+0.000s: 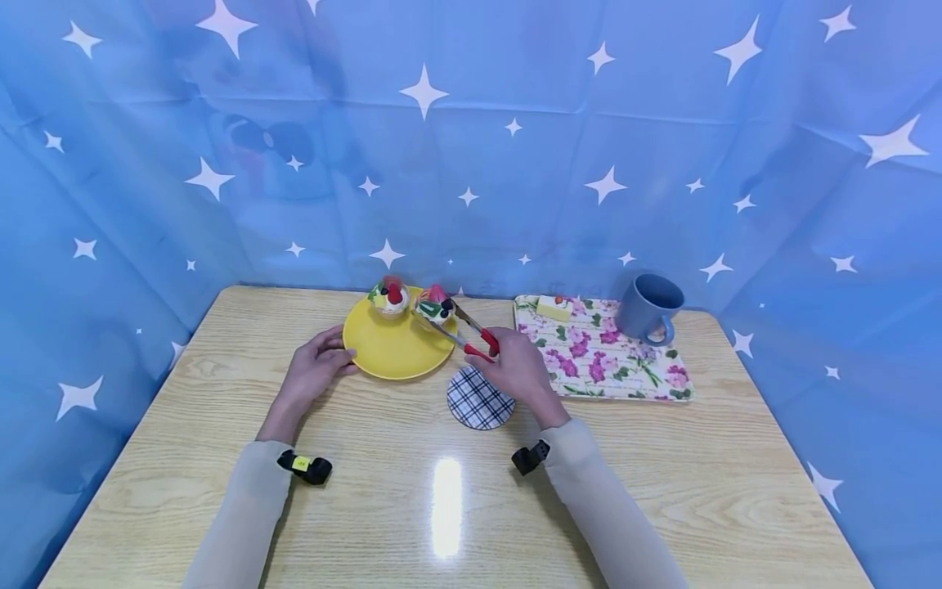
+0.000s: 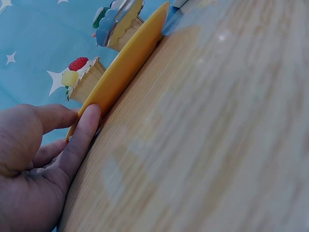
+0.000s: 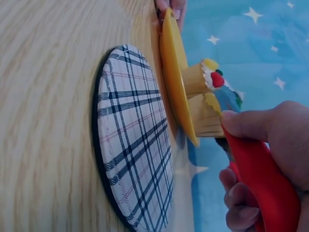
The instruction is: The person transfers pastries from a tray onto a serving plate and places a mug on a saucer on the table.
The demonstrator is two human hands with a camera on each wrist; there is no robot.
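The right grip is closed around the red-handled tongs, whose tips hold one fruit-topped toy cupcake at the right part of the yellow plate, while the left grip pinches this plate's left edge between thumb and fingers. A second cupcake stands on the plate, beside the first. Nearer on the worktop lies a checked round coaster, and to the right a floral tray carries a blue mug.
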